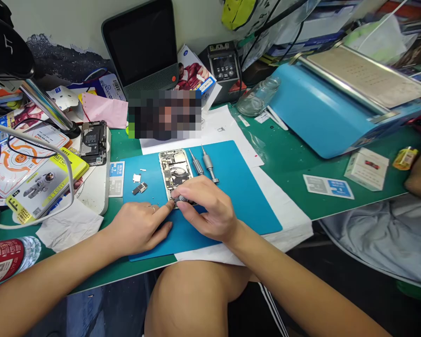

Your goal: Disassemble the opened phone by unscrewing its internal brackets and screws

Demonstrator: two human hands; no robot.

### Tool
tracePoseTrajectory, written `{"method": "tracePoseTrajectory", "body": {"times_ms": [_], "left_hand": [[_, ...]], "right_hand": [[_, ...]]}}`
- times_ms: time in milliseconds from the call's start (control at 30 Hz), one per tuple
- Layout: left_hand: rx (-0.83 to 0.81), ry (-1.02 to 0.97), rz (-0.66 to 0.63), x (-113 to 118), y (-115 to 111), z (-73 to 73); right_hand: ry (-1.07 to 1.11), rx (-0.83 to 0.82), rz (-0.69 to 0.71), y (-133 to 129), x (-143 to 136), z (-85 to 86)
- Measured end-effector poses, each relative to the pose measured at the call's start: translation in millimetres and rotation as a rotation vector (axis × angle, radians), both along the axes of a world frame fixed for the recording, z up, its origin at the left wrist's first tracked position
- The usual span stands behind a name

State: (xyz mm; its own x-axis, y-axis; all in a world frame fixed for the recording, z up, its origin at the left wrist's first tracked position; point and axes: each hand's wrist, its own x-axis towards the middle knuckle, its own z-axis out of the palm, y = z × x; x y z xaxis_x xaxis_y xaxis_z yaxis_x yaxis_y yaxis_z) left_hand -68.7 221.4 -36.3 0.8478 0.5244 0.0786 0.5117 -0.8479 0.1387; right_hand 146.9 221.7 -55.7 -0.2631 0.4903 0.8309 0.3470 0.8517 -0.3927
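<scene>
An opened phone (177,171) lies on the blue mat (231,206), its inner boards and metal parts bare. My left hand (140,227) rests at its lower left, index finger stretched onto the phone's bottom edge, thumb apart, holding nothing. Over the phone's lower end, my right hand (208,208) is closed in a pinch around a small grey screwdriver (181,199); its tip is hidden. Two more grey screwdrivers, one slim (196,164) and one thicker (207,161), lie right of the phone. Small removed phone parts (139,188) sit to the left.
A second opened phone (93,142) lies on a white device at left, beside a yellow battery box (45,185). A glass jar (258,96) and a blue machine (312,107) stand behind at right. A white box (367,168) and part of another person are farther right.
</scene>
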Motion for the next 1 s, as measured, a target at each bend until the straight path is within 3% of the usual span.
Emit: {"method": "tracePoseTrajectory", "body": {"times_ms": [1000], "left_hand": [[-0.006, -0.024, -0.011, 0.7, 0.1, -0.2]], "right_hand": [[0.024, -0.052, 0.021, -0.4, 1.4, -1.1]]}}
